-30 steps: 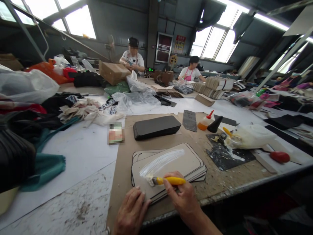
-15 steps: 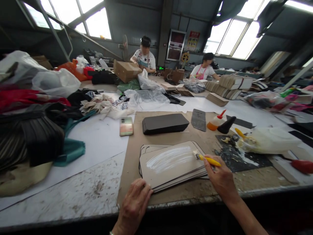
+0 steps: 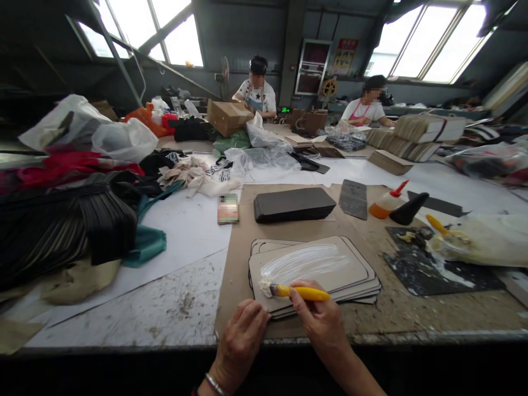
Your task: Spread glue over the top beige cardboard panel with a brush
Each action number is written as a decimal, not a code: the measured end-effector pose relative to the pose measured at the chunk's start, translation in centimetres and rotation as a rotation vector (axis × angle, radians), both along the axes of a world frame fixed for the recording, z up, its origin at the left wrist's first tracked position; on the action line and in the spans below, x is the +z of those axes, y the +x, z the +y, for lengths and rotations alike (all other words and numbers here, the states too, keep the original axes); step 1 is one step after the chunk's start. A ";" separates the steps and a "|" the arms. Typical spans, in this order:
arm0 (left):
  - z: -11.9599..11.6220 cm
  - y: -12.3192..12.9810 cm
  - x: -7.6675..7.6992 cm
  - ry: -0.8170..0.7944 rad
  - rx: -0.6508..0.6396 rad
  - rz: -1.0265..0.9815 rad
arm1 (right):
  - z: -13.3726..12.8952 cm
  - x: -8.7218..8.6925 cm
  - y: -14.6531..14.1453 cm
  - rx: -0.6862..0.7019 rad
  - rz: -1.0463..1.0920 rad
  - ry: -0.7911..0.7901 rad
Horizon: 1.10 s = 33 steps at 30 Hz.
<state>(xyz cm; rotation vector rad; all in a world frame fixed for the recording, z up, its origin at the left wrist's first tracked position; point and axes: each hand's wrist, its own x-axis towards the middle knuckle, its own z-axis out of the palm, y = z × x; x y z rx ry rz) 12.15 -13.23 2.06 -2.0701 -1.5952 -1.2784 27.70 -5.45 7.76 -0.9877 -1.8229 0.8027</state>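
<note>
My right hand (image 3: 319, 316) grips a yellow-handled brush (image 3: 303, 292), its glue-covered bristles touching the left part of the top board. That board (image 3: 350, 269) is beige with rounded corners and dark edges, and lies on a fanned stack of similar boards. White streaks of glue (image 3: 305, 261) run across its upper middle. My left hand (image 3: 243, 333) holds the stack's near left corner, fingers together on the edge; the thumb is mostly hidden. Behind the boards sits a neat stack of dark grey rectangular pieces (image 3: 295, 203).
On the right are an orange-filled bottle with a red tip (image 3: 388, 201), a black cone-shaped object (image 3: 408, 209), and a whitish glue container (image 3: 490, 236) with another yellow handle. Dark folded material (image 3: 61, 225) is piled at left. Two people work across the table.
My right hand has swept the brush from the board's right end to its left end, close to my left hand. The left hand stays at the corner. The camera view has shifted left.
</note>
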 end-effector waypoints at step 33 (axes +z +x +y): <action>2.9 0.1 3.5 -0.816 0.311 -1.029 | 0.5 1.1 6.3 -0.294 -0.300 0.402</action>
